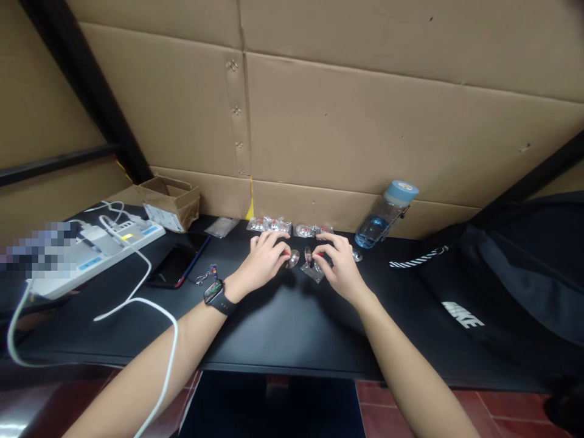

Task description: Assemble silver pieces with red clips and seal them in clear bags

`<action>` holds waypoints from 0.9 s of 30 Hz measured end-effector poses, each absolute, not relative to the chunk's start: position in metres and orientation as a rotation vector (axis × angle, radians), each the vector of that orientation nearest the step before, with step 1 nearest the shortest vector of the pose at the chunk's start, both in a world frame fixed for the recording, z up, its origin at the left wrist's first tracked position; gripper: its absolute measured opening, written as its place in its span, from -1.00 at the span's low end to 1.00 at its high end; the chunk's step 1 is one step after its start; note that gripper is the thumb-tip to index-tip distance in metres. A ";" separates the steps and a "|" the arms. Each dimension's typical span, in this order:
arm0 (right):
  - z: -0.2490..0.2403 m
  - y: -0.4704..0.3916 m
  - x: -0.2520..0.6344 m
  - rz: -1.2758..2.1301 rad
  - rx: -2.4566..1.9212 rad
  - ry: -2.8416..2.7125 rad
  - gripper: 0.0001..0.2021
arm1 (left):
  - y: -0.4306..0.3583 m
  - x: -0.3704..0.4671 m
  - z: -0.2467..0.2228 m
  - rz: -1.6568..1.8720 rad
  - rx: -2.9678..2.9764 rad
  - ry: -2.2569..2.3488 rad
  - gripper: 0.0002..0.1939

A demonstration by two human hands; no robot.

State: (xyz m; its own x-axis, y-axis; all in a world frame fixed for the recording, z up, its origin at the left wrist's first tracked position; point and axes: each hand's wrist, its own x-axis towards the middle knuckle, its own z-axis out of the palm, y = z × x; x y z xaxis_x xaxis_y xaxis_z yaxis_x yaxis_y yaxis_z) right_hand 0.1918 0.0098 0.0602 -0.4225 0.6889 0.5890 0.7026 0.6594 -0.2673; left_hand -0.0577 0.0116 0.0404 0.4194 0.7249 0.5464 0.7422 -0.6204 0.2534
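Note:
My left hand (266,260), with a black watch (215,293) on its wrist, pinches a clear round suction cup (293,260) with a red part. Opposite it, my right hand (338,266) holds a second clear suction cup (308,256) between thumb and fingers, turned nearly edge-on. The two cups face each other, a small gap apart. Below the right one lies a crumpled clear plastic bag (313,273). Another round clear piece (358,256) shows just right of my right hand. Behind the hands are clear packets (269,225) and more packets (306,231) with red bits inside.
A blue-capped water bottle (387,214) leans against the cardboard wall (319,121). Leftward are an open carton (171,201), a flat plastic bag (222,227), a phone (180,261), a keyring (208,275) and a power strip (98,258) with white cables. A black bag (493,274) is at right.

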 end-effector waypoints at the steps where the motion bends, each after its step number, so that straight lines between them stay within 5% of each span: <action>1: 0.059 0.011 0.193 -0.032 -1.088 -2.192 -0.88 | 0.010 -0.056 0.041 -1.041 -2.624 -1.371 -0.89; 13: 0.057 0.011 0.189 0.024 -1.033 -2.137 -0.89 | 0.007 -0.049 0.040 -1.181 -2.599 -1.423 -0.90; 27: 0.056 0.001 0.170 0.357 -0.892 -1.936 -0.89 | 0.012 -0.035 0.028 -1.943 -2.867 -1.460 -0.82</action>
State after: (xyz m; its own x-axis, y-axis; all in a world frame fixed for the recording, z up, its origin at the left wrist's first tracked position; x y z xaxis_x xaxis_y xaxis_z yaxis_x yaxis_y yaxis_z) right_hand 0.1703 0.0012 0.0556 -0.2914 0.7130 0.6377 0.4383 0.6921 -0.5735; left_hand -0.0355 0.0120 0.0280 0.2406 0.8372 0.4911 0.2388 -0.5415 0.8061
